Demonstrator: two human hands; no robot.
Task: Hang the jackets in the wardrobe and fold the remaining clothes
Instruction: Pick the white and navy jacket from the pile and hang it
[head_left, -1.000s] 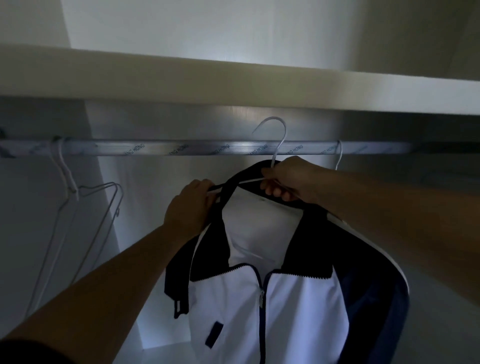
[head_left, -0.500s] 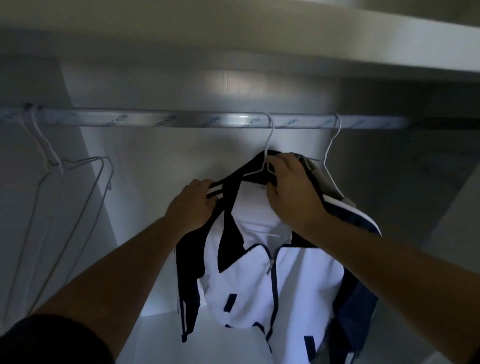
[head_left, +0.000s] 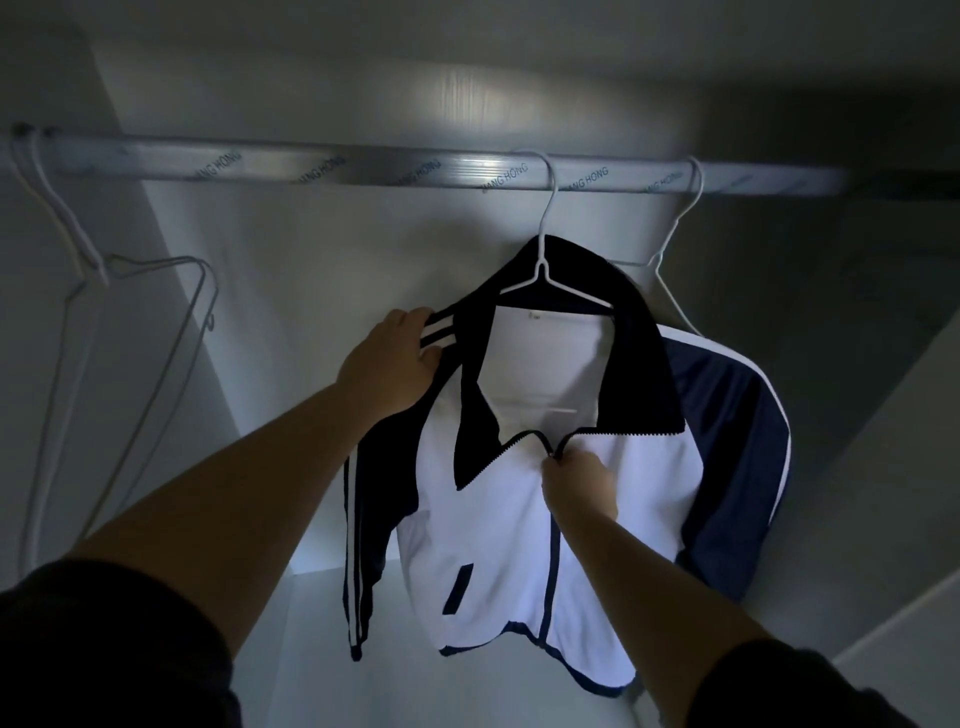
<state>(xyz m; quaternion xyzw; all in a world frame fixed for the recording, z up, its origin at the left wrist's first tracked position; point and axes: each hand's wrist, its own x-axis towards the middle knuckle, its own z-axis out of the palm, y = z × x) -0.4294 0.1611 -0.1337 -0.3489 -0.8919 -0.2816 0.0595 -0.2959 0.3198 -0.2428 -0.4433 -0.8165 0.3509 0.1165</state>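
**White-and-navy zip-front track jacket (head_left: 483, 509) hung below the rail, front being squared up.**
We find the jacket on a thin white wire hanger (head_left: 541, 267), hooked over the silver metal wardrobe rail (head_left: 363, 167). The collar sits nearest the rail and the hem farthest below it. The long axis follows the zip downward and the front faces us. The left hand (head_left: 387, 364) grips the striped shoulder, in our judgement to seat it on the hanger arm. The right hand (head_left: 579, 486) pinches the zip at the collar base, apparently to align the front. Another wire hanger (head_left: 678, 228) hangs just beside it on the rail, and bare wire hangers (head_left: 83, 244) hang well apart at the rail's far end.
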